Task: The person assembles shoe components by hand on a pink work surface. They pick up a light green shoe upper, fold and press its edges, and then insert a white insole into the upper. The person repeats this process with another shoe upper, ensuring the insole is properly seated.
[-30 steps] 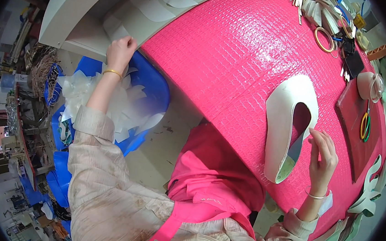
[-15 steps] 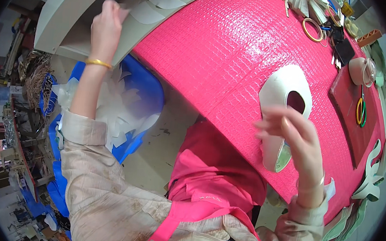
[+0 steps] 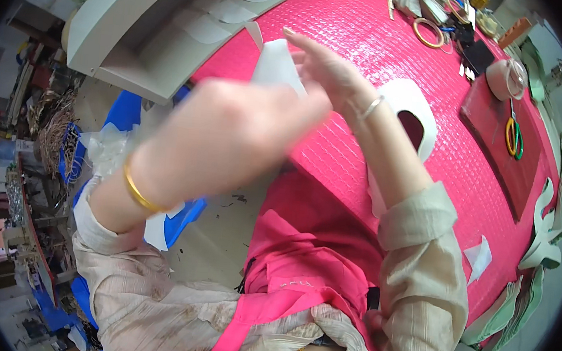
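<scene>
My left hand [image 3: 225, 130] is stretched across in front of me, smeared by motion; whether its fingers grip anything cannot be made out. Just beyond it, my right hand [image 3: 333, 76] reaches over the pink table, with some fingers stretched out and others at the edge of a white, curved sheet piece [image 3: 277, 65], which it seems to hold. Part of that piece is hidden behind my left hand. Under my right forearm lies a white shoe upper [image 3: 401, 96] with an oval opening, partly covered by the arm.
A grey tray [image 3: 147, 57] with overlapping white pieces [image 3: 225, 10] stands at the far left. Below it is a blue bin [image 3: 123, 111] of white scraps. On the right, a dark red board [image 3: 497, 147] carries scissors [image 3: 514, 139] and a pinkish round container [image 3: 503, 78].
My left hand has swung from the tray toward the middle. My right hand has moved up and left from over the shoe upper, and a white piece now shows between the hands.
</scene>
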